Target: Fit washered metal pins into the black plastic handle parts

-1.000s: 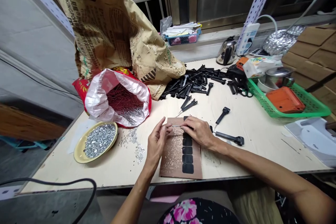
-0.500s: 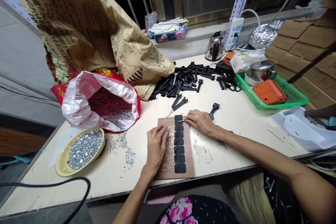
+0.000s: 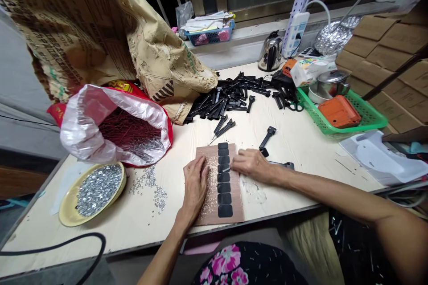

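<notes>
A brown board [image 3: 209,219] lies at the table's front edge, bearing a column of several black rounded pads [image 3: 224,187] and pale crumbs on its left half. My left hand [image 3: 195,182] rests on the board's left side, fingers slightly bent and gripping nothing. Above the pads, my right hand [image 3: 249,165] pinches a thin tool with a metal tip [image 3: 226,170]; its handle is hidden in the fingers. The tip is at a pad midway up the column. Black hinged plastic pieces [image 3: 267,137] lie to the right, and two with thin metal points [image 3: 224,129] lie beyond the board.
At left are a yellow bowl [image 3: 64,213] of small metal parts, scattered parts [image 3: 160,198], and an open bag [image 3: 76,116] of metal pins. Black pieces [image 3: 230,95] are heaped behind. A green basket [image 3: 374,121], kettle [image 3: 270,53] and cardboard boxes [image 3: 394,67] stand right.
My right hand has moved the tool tip from a pad near the top of the column to one lower down. My left hand stays on the board. The whole view has shifted slightly.
</notes>
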The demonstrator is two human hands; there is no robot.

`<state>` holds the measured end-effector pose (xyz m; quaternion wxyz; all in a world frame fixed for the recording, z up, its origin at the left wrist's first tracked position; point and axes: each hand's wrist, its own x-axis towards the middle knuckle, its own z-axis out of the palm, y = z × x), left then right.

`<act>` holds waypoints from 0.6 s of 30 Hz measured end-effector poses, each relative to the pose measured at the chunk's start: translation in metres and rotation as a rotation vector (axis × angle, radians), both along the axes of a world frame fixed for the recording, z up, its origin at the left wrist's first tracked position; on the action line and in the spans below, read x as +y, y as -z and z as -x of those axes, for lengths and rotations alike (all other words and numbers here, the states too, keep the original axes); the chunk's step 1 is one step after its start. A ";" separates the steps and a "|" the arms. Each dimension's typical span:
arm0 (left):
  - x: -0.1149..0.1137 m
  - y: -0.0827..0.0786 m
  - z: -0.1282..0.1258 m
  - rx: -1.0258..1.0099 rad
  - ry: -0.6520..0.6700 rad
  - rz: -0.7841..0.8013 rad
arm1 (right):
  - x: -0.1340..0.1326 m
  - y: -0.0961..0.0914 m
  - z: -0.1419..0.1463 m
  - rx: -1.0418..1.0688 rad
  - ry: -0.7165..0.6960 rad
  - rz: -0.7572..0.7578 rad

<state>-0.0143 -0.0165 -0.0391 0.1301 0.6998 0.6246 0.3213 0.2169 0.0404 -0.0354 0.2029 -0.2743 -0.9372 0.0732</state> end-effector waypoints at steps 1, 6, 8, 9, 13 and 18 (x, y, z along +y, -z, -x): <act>0.000 0.000 0.000 -0.008 0.000 0.001 | -0.003 0.001 -0.001 -0.027 -0.070 -0.012; 0.001 0.004 0.001 -0.034 -0.026 0.007 | -0.005 0.000 -0.002 0.011 0.088 0.073; 0.001 0.005 0.002 -0.039 -0.024 0.007 | -0.012 -0.001 0.000 0.002 0.177 0.088; 0.001 0.006 0.002 -0.041 -0.022 0.007 | -0.017 -0.002 0.002 -0.031 0.077 0.078; 0.002 0.008 0.003 -0.046 -0.029 0.009 | -0.022 -0.010 0.003 -0.084 -0.131 0.054; 0.001 0.007 0.002 -0.040 -0.025 0.013 | -0.002 -0.012 0.004 0.045 0.004 0.037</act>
